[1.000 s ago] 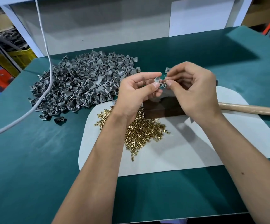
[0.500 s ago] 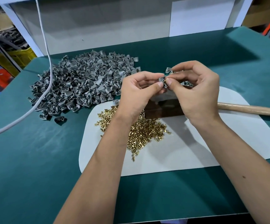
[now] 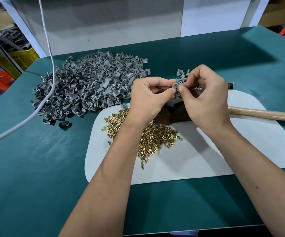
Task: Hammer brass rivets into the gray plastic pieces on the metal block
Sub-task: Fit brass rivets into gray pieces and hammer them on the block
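A single gray plastic piece [image 3: 175, 85] is pinched between the fingertips of both hands, raised above the far edge of the dark metal block [image 3: 172, 115]. The left hand [image 3: 148, 98] takes it in a grip of thumb and forefinger from the left; the right hand [image 3: 206, 98] pinches it from the right with its other fingers curled in, so both grips are clenched on the piece. Whether a rivet already sits in the piece is too small to tell.

The metal block lies on a white mat [image 3: 206, 159], mostly hidden beneath the hands. Just in front of the block, on the mat, spreads a heap of brass rivets [image 3: 155, 135], partly covered by the left forearm. To the right of the block a wooden hammer handle [image 3: 264, 114] lies across the mat's edge, its head hidden behind the right hand. Beyond the block, a few more gray pieces [image 3: 182, 73] show past the fingers. Well to the left of the block sits the large pile of gray plastic pieces [image 3: 87, 88] on the green counter [image 3: 35, 168], with a white cable [image 3: 51, 65] hanging down across it.
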### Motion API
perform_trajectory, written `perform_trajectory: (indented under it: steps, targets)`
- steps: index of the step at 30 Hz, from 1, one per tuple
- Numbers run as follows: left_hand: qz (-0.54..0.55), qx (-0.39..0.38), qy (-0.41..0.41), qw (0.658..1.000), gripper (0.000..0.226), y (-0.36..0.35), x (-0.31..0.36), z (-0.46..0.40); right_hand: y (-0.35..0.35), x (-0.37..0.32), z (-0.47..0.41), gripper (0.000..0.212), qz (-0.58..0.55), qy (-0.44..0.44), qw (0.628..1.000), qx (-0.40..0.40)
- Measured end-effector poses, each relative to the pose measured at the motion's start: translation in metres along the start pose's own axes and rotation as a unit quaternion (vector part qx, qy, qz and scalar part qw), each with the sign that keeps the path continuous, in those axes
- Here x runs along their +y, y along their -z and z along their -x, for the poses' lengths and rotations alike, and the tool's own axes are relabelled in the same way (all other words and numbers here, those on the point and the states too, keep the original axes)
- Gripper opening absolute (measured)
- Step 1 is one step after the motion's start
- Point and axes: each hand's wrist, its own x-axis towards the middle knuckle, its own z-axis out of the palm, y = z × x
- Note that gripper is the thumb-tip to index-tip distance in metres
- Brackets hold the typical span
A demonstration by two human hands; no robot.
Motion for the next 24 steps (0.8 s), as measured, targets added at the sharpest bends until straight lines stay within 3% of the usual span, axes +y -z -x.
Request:
perform_trajectory:
  steps: [12,19,24]
  targets:
    - [-0.070,0.048,-0.033,0.996,0.015,-0.015,0.000,0.002,-0.008,-0.005,0.004,0.024,0.067,0.031,0.995,0.062]
    - [-0.127,-0.021,-0.060,0.990,0.028,-0.007,0.003,0.004,-0.003,0.001,0.000,0.015,0.047,-0.013,0.998,0.032]
    - [-0.124,-0.022,-0.064,0.990,0.028,-0.002,0.003,0.003,0.002,0.001,-0.001,0.016,0.021,-0.021,0.999,0.015]
